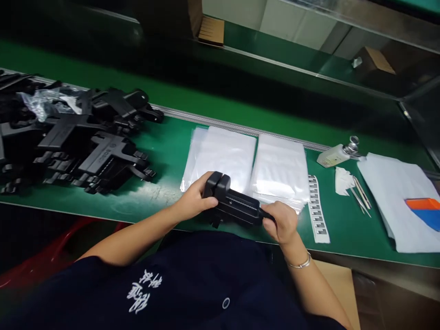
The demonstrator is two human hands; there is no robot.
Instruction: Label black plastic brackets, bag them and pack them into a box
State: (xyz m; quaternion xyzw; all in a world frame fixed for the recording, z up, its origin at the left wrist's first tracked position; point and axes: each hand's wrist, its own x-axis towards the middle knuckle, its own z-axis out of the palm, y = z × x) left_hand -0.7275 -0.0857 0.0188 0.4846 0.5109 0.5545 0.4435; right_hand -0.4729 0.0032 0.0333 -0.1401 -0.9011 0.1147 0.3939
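Green and smooth, the long counter [165,158] carries a heap of black plastic strapped parts [99,158] at left and flat stacks of translucent plastic bags [230,156] in the middle. Before the bags, at the near edge, is a long black plastic piece with a blocky end [240,207]: the left hand's [194,201] fingers grip the block, the right hand's [283,222] its narrow end. This piece seems mid-handling; the heap may be finished or waiting (I cannot tell which). The bags show nothing inside; the white bottle with a metal cap [333,156] hides its contents.

Your glossy green desk [168,153] carries heaped black plastic brackets [103,153], two stacks of translucent plastic bags [282,165], a white label strip [318,213], a white bottle [332,156], slim metal tools [360,191] and white sheets [390,192].
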